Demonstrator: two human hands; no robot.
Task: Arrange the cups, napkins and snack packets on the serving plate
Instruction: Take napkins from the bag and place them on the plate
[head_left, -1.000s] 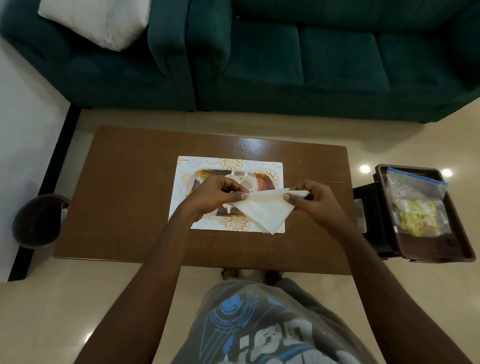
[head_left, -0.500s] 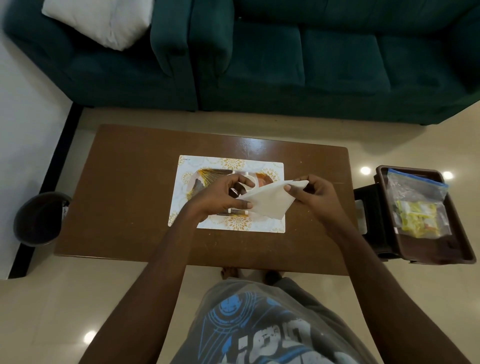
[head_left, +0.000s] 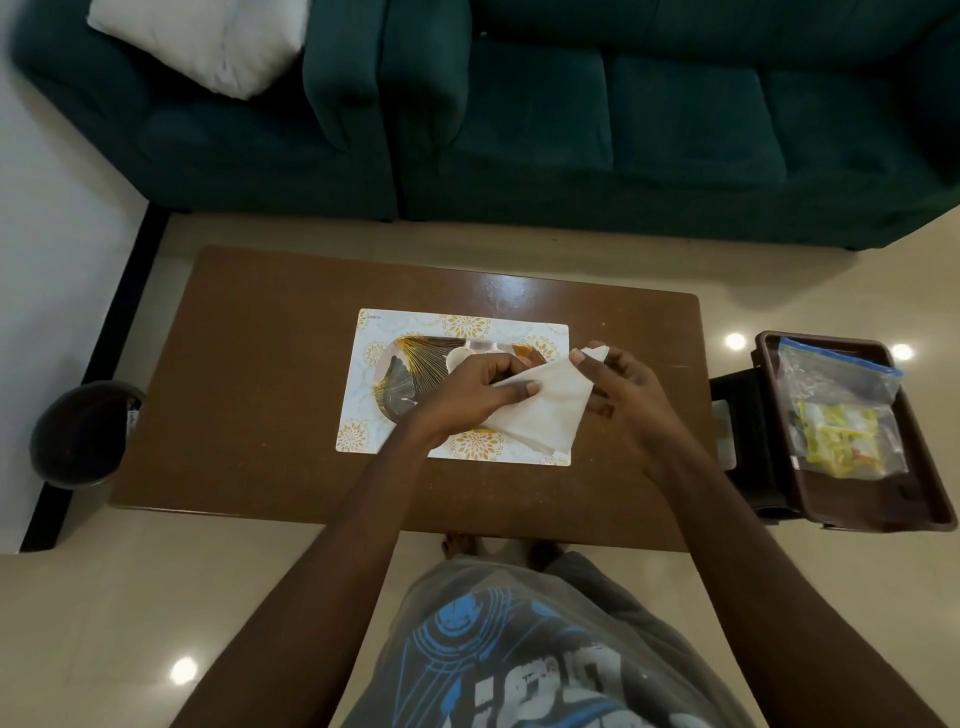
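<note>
I see a folded white napkin held over the right side of the plate on the bench. Fingers of the left hand are clamped on its left edge; those of the right hand pinch its top corner. A snack bag lies in the tray, off the bench to the right.
</note>
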